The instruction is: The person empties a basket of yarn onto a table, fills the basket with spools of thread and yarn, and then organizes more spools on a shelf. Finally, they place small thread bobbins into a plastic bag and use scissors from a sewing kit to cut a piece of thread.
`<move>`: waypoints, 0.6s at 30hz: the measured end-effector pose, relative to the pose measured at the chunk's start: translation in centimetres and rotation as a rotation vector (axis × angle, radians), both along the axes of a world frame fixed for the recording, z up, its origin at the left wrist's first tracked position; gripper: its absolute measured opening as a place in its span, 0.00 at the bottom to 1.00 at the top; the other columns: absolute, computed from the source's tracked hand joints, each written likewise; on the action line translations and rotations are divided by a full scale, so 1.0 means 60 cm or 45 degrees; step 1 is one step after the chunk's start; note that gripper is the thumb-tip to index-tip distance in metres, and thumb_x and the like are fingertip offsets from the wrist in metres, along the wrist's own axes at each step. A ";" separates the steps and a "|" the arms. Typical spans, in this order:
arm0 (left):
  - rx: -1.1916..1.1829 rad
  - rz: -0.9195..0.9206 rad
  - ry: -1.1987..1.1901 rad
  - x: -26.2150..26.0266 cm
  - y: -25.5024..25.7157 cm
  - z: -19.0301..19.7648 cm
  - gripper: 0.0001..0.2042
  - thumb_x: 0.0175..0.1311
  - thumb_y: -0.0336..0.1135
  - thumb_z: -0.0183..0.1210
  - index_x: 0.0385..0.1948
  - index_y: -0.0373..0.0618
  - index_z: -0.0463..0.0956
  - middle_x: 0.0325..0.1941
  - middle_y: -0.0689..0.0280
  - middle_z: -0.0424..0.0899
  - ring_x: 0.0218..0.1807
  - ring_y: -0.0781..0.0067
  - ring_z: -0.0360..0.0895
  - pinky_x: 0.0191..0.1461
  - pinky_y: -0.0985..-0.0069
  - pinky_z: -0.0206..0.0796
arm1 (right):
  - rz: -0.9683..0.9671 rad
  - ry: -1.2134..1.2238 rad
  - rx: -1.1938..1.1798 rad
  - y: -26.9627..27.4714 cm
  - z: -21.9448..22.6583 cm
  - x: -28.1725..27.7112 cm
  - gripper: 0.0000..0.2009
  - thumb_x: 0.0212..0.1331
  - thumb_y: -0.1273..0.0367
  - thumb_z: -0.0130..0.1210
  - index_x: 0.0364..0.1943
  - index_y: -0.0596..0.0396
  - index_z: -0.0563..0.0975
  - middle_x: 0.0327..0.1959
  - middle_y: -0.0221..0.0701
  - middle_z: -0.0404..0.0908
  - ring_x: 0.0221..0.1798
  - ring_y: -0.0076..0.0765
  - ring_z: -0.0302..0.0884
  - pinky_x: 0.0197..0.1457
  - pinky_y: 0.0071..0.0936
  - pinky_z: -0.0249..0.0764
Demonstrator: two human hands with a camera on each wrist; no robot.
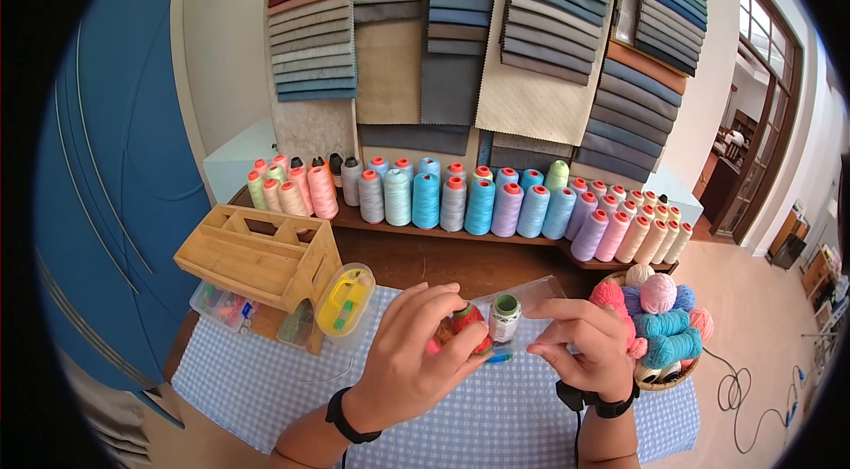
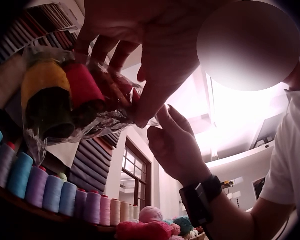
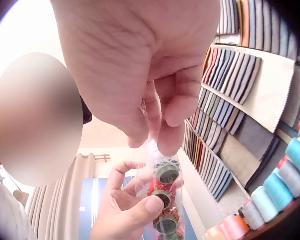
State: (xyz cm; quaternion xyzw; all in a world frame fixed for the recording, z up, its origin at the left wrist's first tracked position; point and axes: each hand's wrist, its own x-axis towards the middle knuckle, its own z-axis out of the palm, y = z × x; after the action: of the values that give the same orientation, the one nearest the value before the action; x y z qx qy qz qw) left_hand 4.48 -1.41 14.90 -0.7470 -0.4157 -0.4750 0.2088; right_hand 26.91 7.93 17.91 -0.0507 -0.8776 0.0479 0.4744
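A clear plastic bag holds several small thread spools, among them a white spool, a red spool and a yellow spool. My left hand grips the bag round the red spool, thumb and fingers on either side, above the checked cloth. At the bag's end, my right hand pinches the plastic between thumb and fingers. In the right wrist view, green spool ends line up inside the bag below the right hand, with the left hand beside them.
Large thread cones line a shelf behind the hands, under hanging fabric samples. A wooden organizer and a clear box with a yellow insert stand left. A yarn basket sits right. Blue checked cloth covers the table.
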 end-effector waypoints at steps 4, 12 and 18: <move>-0.173 -0.038 -0.123 0.001 -0.002 -0.004 0.29 0.47 0.35 0.77 0.54 0.50 0.73 0.59 0.56 0.75 0.50 0.51 0.80 0.50 0.60 0.74 | 0.042 -0.040 -0.106 0.000 -0.007 0.000 0.11 0.53 0.68 0.72 0.28 0.51 0.76 0.48 0.32 0.88 0.27 0.26 0.82 0.24 0.22 0.71; -0.167 -0.020 -0.006 -0.003 -0.001 0.011 0.37 0.43 0.34 0.79 0.59 0.40 0.72 0.57 0.54 0.84 0.48 0.59 0.84 0.50 0.66 0.69 | 0.107 -0.035 -0.020 0.007 0.001 0.004 0.13 0.50 0.66 0.74 0.30 0.51 0.78 0.52 0.34 0.87 0.26 0.26 0.83 0.27 0.21 0.76; -0.184 0.030 0.128 0.002 -0.005 0.014 0.40 0.44 0.37 0.79 0.64 0.39 0.72 0.57 0.55 0.84 0.50 0.61 0.84 0.51 0.66 0.68 | 0.053 -0.180 -0.180 -0.001 0.003 0.001 0.13 0.50 0.65 0.74 0.29 0.51 0.77 0.54 0.34 0.86 0.24 0.27 0.82 0.25 0.20 0.75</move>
State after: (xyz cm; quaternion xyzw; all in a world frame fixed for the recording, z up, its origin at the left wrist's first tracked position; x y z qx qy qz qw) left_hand 4.59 -1.72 15.73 -0.7781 -0.4466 -0.4031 0.1807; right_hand 26.98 7.86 18.07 -0.0691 -0.9041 0.1158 0.4054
